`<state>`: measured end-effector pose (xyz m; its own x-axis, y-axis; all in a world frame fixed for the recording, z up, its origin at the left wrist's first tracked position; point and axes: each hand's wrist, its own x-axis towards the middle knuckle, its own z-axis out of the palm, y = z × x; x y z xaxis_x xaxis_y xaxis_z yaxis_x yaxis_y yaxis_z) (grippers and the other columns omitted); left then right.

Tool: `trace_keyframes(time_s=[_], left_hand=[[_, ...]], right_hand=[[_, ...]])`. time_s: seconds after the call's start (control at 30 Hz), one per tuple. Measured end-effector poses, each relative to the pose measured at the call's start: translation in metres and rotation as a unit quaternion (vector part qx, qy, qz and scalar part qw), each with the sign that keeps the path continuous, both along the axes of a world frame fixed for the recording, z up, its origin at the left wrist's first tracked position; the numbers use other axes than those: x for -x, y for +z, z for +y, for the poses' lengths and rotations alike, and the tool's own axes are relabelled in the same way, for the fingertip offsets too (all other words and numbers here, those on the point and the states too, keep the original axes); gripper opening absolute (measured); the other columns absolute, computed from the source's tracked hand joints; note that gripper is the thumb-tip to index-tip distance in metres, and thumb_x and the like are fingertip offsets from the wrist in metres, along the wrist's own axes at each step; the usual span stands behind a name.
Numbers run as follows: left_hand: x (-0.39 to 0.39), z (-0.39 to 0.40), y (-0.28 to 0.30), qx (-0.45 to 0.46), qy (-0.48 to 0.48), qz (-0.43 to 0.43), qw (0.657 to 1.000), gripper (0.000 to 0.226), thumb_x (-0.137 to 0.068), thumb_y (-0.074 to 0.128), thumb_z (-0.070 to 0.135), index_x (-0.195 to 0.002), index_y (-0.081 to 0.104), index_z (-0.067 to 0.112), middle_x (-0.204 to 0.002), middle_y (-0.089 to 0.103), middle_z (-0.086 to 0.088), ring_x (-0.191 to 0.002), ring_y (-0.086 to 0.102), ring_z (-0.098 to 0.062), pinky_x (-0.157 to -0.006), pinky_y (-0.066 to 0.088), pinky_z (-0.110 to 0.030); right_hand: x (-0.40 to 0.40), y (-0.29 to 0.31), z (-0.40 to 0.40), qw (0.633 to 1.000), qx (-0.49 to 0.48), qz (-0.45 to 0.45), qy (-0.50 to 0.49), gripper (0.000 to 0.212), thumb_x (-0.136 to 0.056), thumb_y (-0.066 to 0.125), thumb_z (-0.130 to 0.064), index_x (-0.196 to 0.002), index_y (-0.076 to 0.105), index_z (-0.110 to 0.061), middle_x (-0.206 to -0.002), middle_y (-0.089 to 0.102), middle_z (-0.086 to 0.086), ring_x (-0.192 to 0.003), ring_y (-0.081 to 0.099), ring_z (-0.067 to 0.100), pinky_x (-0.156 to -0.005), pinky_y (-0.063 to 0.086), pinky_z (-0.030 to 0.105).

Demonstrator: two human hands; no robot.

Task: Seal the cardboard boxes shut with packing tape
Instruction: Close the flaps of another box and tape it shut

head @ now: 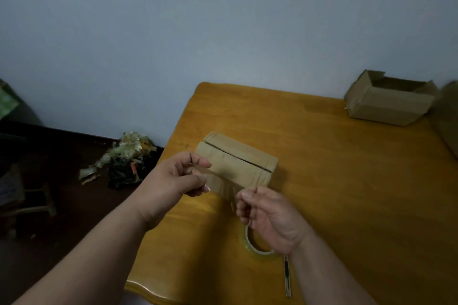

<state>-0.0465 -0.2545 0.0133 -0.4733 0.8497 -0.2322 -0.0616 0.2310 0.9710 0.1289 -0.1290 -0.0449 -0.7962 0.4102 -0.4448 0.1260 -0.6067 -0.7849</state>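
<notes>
A small closed cardboard box [244,160] lies on the yellow wooden table [347,181], its top seam showing as a dark slit. A strip of clear packing tape [223,178] is stretched in the air just in front of the box. My left hand [183,176] pinches its left end and my right hand [270,215] pinches its right end. The tape roll [257,246] lies flat on the table under my right wrist, partly hidden by it.
An open cardboard box [389,99] stands at the table's far right by the wall. A utility knife [287,277] lies near the front edge. On the dark floor to the left lies a heap of crumpled tape scraps [124,161]. A low stool [29,200] stands further left.
</notes>
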Motion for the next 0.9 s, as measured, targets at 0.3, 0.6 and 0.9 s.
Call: trace_keyframes(time_s=[0.3, 0.6, 0.9], left_hand=[[0.051, 0.018, -0.003, 0.024, -0.068, 0.035, 0.997, 0.021, -0.088, 0.063, -0.004, -0.106, 0.064, 0.006, -0.071, 0.067, -0.011, -0.07, 0.064, -0.02, -0.064, 0.052, -0.025], [0.107, 0.043, -0.003, 0.06, -0.178, 0.035, 0.982, 0.029, -0.076, 0.067, 0.008, -0.105, 0.065, 0.006, -0.065, 0.065, -0.005, -0.066, 0.061, -0.019, -0.068, 0.049, -0.031], [0.13, 0.052, -0.008, 0.081, -0.247, 0.045, 0.965, 0.034, -0.074, 0.064, 0.015, -0.107, 0.063, 0.01, -0.068, 0.067, -0.007, -0.064, 0.059, -0.017, -0.067, 0.049, -0.028]], right_hand=[[0.034, -0.004, -0.006, 0.999, -0.006, -0.036, 0.005, 0.046, -0.075, 0.068, -0.025, -0.118, 0.067, -0.008, -0.069, 0.055, 0.003, -0.065, 0.053, 0.014, -0.063, 0.041, 0.028], [0.07, -0.012, -0.01, 0.987, 0.121, 0.078, -0.071, 0.038, -0.062, 0.059, -0.034, -0.081, 0.074, -0.004, -0.08, 0.06, 0.012, -0.075, 0.055, 0.023, -0.071, 0.044, 0.037], [0.093, -0.007, -0.026, 0.994, -0.019, -0.049, -0.097, 0.05, -0.063, 0.084, -0.038, -0.095, 0.059, -0.01, -0.078, 0.065, 0.006, -0.074, 0.062, 0.021, -0.067, 0.05, 0.033]])
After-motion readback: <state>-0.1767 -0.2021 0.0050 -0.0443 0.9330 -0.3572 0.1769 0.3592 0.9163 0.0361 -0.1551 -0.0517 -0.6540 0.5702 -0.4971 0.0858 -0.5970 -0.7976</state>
